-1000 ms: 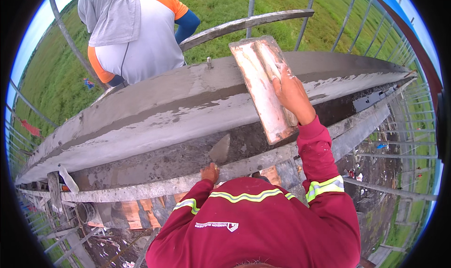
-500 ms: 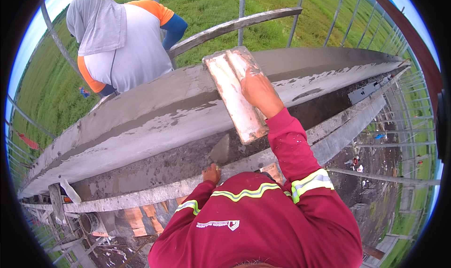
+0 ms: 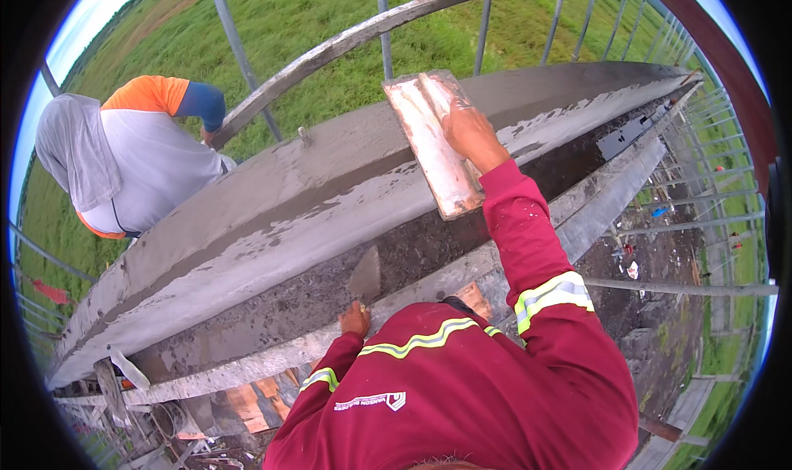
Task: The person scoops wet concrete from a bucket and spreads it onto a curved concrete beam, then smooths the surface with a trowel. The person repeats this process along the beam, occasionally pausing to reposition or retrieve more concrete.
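My right hand grips the back rib of a long, mortar-stained plastering float. The float lies slanted across the top edge and near face of a curved concrete wall, whose upper band is wet, dark grey mortar. Lower and to the left, my left hand is closed at the near edge of the gutter-like channel. A pointed trowel rises from this hand, its grey blade over the channel; the handle is mostly hidden by the fingers.
A co-worker with a grey head cloth leans beyond the wall at left. A wooden rail and metal poles stand behind it. The channel holds dark wet residue. At right, scaffold pipes cross above debris-strewn ground far below.
The float in my right hand has slid right and a little farther along the wall. My left hand keeps its place by the trowel. The co-worker has shifted left, and the view has turned somewhat.
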`<action>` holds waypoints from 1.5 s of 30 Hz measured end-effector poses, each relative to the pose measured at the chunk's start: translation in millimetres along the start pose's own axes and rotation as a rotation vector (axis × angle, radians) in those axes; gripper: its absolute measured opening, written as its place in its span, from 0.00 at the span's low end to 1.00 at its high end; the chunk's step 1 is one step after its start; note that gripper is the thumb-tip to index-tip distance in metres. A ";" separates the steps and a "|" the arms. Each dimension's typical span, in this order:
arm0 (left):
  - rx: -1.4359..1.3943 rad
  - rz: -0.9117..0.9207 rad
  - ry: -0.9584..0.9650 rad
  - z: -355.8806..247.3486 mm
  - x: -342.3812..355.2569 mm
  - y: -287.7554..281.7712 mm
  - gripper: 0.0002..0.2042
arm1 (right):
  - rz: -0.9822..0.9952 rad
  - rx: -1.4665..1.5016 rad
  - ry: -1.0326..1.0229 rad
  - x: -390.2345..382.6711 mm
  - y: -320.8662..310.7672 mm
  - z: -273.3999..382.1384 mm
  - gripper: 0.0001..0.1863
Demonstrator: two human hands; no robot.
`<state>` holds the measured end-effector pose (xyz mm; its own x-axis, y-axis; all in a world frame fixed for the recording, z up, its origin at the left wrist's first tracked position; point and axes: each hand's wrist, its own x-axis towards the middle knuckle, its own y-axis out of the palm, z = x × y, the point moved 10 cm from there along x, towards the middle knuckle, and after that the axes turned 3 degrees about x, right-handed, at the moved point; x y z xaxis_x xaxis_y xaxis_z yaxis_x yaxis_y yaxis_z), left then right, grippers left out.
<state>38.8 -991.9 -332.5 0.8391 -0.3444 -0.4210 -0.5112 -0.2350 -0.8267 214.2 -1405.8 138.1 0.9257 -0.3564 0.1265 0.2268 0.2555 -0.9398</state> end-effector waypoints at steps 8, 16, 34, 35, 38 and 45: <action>0.019 0.001 -0.016 1.8 -1.8 -0.9 0.22 | -0.059 -0.115 0.302 51.7 -74.5 -267.0 0.31; 0.027 0.039 -0.017 4.3 0.3 -1.7 0.22 | -0.104 0.027 0.486 60.1 -130.7 -424.7 0.34; 0.032 -0.021 0.029 13.6 9.4 7.4 0.23 | -0.049 -0.013 0.210 58.9 -66.2 -242.0 0.27; 0.046 0.018 0.003 16.9 7.7 10.7 0.22 | -0.018 -0.004 0.197 55.9 -58.7 -222.3 0.27; 0.087 0.035 -0.021 14.0 7.2 9.8 0.21 | -0.035 0.016 0.098 42.2 -40.7 -155.1 0.27; -0.012 -0.012 0.004 4.4 0.7 1.8 0.21 | 0.078 0.070 -0.185 -2.6 -12.2 15.7 0.26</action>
<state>39.4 -988.6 -335.9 0.8443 -0.3454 -0.4097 -0.5035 -0.2499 -0.8270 213.9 -1393.9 154.2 0.9796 -0.1639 0.1164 0.1668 0.3401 -0.9255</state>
